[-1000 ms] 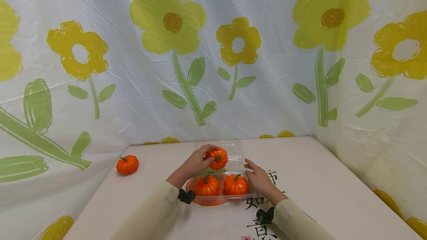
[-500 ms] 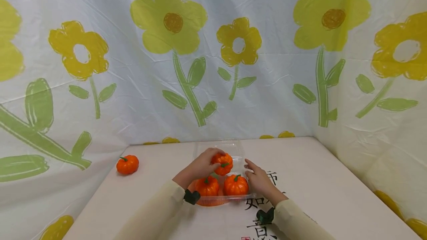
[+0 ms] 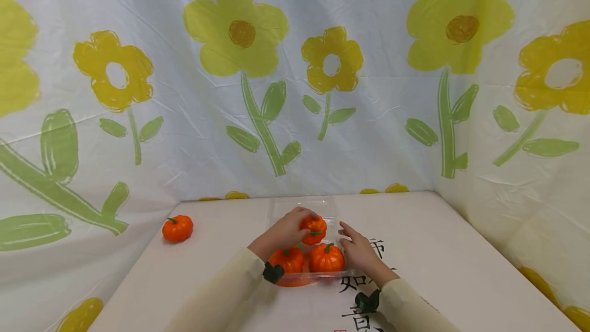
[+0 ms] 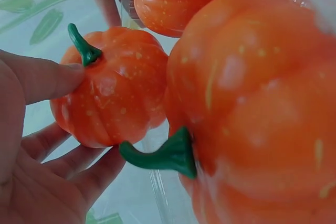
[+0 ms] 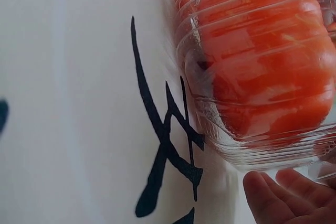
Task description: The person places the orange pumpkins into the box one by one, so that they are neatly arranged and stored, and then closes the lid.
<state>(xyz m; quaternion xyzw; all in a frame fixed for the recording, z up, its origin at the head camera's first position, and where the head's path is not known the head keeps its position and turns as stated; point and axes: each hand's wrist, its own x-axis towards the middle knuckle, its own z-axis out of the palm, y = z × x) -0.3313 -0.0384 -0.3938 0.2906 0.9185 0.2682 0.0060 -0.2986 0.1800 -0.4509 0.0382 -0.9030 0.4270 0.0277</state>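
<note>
Between the thumb and fingers of my left hand [image 3: 287, 230] is a small orange toy pumpkin [image 4: 113, 87] with a green stem. The left hand holds it above the back half of a clear plastic clamshell box [image 3: 318, 274]. Two more pumpkins sit side by side in the front of the box, one on the right [image 3: 327, 259] and one on the left [image 3: 287, 260], partly hidden by my left wrist. My right hand [image 3: 361, 256] is at the box's right end, fingers extended and apart; its fingertips [image 5: 257, 187] lie close against the box corner, and contact is hard to tell.
Another orange pumpkin [image 3: 177, 228] stands at the table's far left. The box's transparent lid [image 3: 301, 202] lies folded back toward the rear curtain [image 3: 369, 132]. Black brush characters [image 3: 361, 316] mark the pale tabletop [image 3: 461, 260] near my right wrist.
My left hand has carried its pumpkin rightward and slightly down, over the back of the box. My right hand has stayed by the box's right end.
</note>
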